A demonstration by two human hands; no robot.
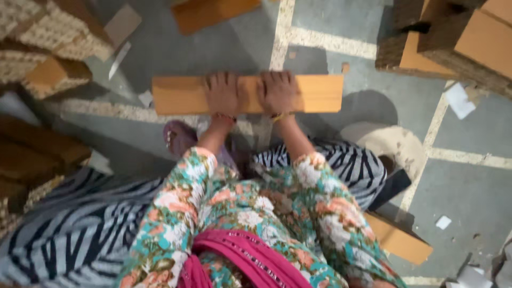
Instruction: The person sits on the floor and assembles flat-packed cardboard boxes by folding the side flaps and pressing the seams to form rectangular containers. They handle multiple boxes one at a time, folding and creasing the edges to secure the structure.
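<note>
A long tan wooden strip [176, 95] lies flat across the grey floor in front of me. My left hand [222, 93] presses down on its middle, fingers spread over the top face. Right beside it, my right hand [277, 90] presses on the same strip, fingers curled over the far edge. Both arms wear floral sleeves. A purple sandal [178, 137] shows just below the strip, near my left wrist.
Stacks of honeycomb board pieces [48, 48] stand at the upper left and more of them [448, 42] at the upper right. Another tan strip [213, 13] lies at the top, one more [400, 240] near my right leg. White scraps [458, 100] litter the floor.
</note>
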